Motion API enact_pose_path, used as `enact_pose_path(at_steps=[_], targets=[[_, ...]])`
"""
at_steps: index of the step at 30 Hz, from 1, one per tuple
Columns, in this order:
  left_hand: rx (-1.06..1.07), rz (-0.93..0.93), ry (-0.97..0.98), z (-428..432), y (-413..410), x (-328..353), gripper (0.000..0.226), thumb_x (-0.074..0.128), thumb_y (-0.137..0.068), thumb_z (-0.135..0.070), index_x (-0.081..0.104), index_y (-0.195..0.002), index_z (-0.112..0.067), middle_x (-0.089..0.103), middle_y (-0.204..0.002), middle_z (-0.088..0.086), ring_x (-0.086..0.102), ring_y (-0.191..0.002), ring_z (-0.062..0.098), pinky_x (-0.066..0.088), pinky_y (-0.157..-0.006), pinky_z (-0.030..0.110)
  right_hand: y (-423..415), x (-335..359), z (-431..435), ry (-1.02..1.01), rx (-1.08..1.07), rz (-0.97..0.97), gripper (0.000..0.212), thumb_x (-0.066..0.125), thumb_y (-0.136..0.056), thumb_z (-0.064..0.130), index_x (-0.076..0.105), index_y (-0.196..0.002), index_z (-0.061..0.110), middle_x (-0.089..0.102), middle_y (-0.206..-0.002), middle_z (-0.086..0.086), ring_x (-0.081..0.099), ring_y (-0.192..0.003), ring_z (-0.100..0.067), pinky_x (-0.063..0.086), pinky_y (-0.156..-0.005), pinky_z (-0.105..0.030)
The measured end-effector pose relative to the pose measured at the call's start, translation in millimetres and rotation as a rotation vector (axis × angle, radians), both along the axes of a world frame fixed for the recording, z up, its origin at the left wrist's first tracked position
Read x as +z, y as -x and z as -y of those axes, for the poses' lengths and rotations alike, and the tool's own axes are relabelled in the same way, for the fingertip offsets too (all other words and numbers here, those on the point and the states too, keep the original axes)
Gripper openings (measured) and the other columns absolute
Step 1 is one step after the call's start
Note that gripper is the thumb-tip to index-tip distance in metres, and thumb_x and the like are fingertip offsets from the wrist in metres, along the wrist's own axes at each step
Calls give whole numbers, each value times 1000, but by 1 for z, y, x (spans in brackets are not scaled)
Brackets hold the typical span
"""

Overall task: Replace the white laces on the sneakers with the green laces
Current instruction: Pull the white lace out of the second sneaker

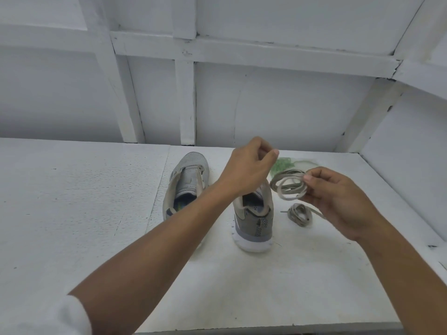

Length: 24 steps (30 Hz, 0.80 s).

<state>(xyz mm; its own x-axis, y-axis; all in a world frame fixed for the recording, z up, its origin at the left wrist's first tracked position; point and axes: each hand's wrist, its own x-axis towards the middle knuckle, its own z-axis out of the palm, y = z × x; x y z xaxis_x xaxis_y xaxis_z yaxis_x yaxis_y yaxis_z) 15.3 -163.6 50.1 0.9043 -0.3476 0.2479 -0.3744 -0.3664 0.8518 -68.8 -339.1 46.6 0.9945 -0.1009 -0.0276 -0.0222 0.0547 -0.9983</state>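
Old white lace coiled in R hand; green ones untouched.
R hand (338,199) pinches loose coil of flat white lace (289,187); 2nd white lace bundle (300,215) lies beside grey mesh sneakers (254,221). L hand (249,168) curled, can't tell if holding anything. Pale green laces (281,164) heaped behind: light, floppy, prob. tangle, so take by a tip.

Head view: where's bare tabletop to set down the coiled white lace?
Free: white tabletop left of the grey left sneaker, and the near strip before both heels. Crowded: right of the grey right sneaker, with bundled white lace and green laces.
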Motion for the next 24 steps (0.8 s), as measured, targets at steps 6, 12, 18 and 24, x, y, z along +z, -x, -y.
enact_pose_path(at_steps=[6,12,18,24], targets=[[-53,49,-73,17,-6,-2,18,53,-96,-28,62,-106,-15,65,-103,-5,59,-101,12,48,-89,28,-18,-35,50,-27,-105,-314,9,54,-95,7,62,-95,2,67,-85,-11,67,-75,-18,59,-68,-25],[-87,89,-131,28,-7,-5,20,54,-95,-26,63,-107,-13,65,-107,-3,59,-102,13,49,-90,30,-28,-71,68,494,-256,-484,21,65,-92,19,65,-89,-2,68,-89,-18,63,-75,-23,55,-73,-34],[-91,112,-143,29,-8,-8,19,54,-94,-24,63,-106,-13,66,-108,-2,59,-102,14,49,-89,31,-32,-75,64,789,-247,-447,43,54,-93,51,60,-120,18,60,-125,-7,55,-111,-24,43,-91,-36],[-95,149,-211,36,-8,-9,20,54,-94,-23,62,-109,-12,65,-111,-2,57,-104,14,44,-84,25,-43,-76,44,972,30,-521,104,68,-71,70,24,-153,24,37,-152,-7,39,-136,-27,34,-111,-38]])
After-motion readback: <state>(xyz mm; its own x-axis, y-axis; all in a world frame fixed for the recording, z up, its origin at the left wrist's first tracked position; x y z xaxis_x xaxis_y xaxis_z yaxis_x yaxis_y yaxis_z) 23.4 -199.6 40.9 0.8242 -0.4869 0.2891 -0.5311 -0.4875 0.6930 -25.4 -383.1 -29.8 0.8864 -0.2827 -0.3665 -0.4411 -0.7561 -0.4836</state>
